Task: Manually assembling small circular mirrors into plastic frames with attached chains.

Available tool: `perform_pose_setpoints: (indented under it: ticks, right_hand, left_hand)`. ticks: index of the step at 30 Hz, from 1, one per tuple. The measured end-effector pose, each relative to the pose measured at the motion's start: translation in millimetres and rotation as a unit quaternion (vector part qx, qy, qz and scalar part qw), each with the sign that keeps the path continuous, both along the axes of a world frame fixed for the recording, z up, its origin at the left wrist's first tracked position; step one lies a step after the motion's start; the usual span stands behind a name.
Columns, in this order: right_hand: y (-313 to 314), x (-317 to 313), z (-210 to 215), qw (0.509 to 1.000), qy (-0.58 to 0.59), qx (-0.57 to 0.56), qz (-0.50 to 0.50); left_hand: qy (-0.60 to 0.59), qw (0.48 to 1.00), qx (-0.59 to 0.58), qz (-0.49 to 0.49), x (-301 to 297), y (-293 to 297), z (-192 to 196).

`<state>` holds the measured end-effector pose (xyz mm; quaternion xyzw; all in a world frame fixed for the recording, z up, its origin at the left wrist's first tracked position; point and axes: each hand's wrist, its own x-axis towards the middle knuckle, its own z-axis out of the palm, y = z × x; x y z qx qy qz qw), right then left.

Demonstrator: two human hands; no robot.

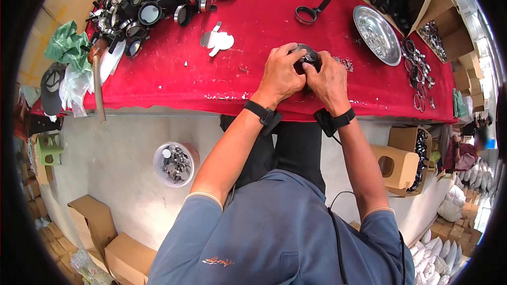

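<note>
My left hand point(280, 76) and my right hand point(328, 80) are together near the table's front edge. Between them they grip a round black ring part point(305, 48), with fingers curled round its rim and both thumbs at its middle. My fingers cover much of it, so its underside and any smaller piece inside cannot be made out. Just beyond lies a similar black ring with a flat handle point(306, 15). Thin silvery-white discs with tabs point(218, 40) rest to the left. Tiny metal bits point(346, 64) are scattered beside my right hand.
A heap of black and silver ring parts point(150, 13) covers the table's far left, near a wooden-handled tool point(98, 87). Right of my hands stand a metal bowl point(362, 12) of small pieces and loose metal rings point(417, 74). A white bucket point(157, 166) sits on the floor.
</note>
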<state>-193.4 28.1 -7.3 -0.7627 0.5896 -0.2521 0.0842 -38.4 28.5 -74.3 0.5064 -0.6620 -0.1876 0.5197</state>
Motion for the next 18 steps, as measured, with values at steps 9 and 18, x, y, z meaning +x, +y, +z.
perform_pose_setpoints:
  ticks: [9, 18]
  right_hand:
    - [-9, -9, 3, 0.998, 0.021, 0.011, 0.06]
    - [-4, -19, 9, 0.99, 0.045, -0.039, 0.127]
  left_hand:
    - [-0.002, 1.0, -0.027, 0.007, 0, 1, 3]
    - [-0.025, 0.999, 0.016, -0.019, 3, 9, 17]
